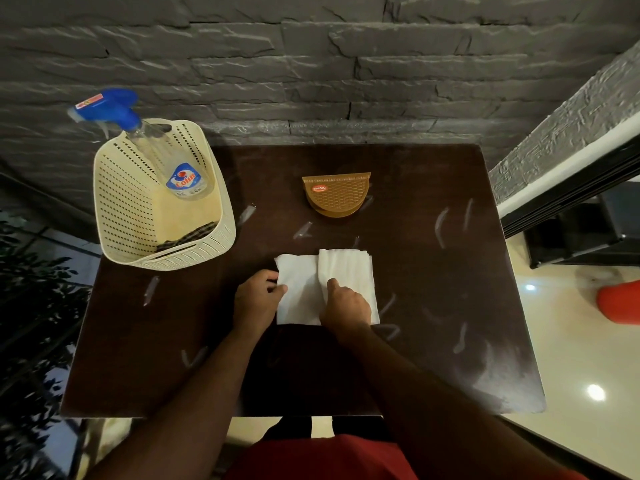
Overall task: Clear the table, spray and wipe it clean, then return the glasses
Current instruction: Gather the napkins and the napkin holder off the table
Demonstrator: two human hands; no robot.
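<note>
Both hands (301, 299) curled, pinching white tissue (304, 289)

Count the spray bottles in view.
1. The spray bottle stands tilted inside the cream basket at the table's far left corner. Something dark lies on the basket floor; it cannot be identified.

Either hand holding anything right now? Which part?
Left hand pinches the white napkins' left edge. Right hand presses on the stack's middle fold, fingers curled; whether it actually grips is unclear.
</note>
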